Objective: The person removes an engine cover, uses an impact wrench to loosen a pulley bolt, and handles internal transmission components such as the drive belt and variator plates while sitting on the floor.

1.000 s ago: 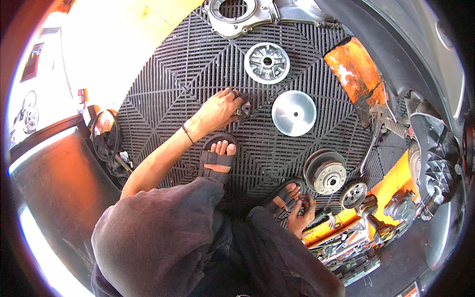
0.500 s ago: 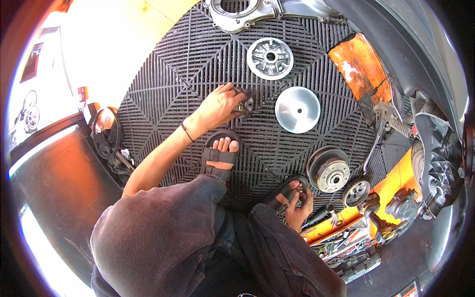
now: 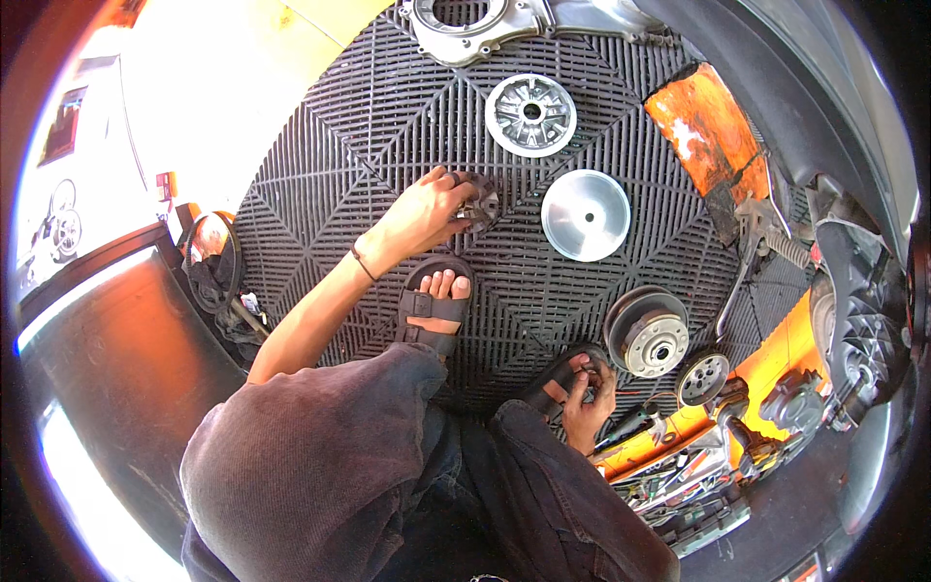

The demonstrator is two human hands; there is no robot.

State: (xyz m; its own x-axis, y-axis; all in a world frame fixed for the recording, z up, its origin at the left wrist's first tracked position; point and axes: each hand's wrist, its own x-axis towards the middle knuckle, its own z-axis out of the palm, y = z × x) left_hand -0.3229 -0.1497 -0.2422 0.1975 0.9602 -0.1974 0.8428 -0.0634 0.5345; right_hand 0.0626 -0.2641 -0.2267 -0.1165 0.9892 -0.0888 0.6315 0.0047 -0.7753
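Note:
My left hand [image 3: 432,209] reaches forward over the black slatted floor mat [image 3: 330,165], its fingers closed on a small dark metal part with a bright inner piece [image 3: 478,204]. Just beyond that part lies a ribbed silver pulley half [image 3: 555,139] with a hole at its hub. A smooth silver pulley disc [image 3: 586,215] rests to the right of my left hand. My right hand [image 3: 588,412] is low beside my right sandal [image 3: 553,383], fingers curled; whatever they hold, if anything, is too small to make out. A clutch and pulley assembly [image 3: 655,344] sits close by on its right.
A silver engine cover [image 3: 475,39] lies at the far edge. A slotted disc [image 3: 703,378], a power drill [image 3: 742,427] and a tool tray [image 3: 679,475] are at lower right. An orange stained sheet [image 3: 703,121] lies at right, a black belt [image 3: 233,267] at left.
The part in my left hand has turned and tipped slightly, so more of its face shows. My right hand stays beside the sandal with little change.

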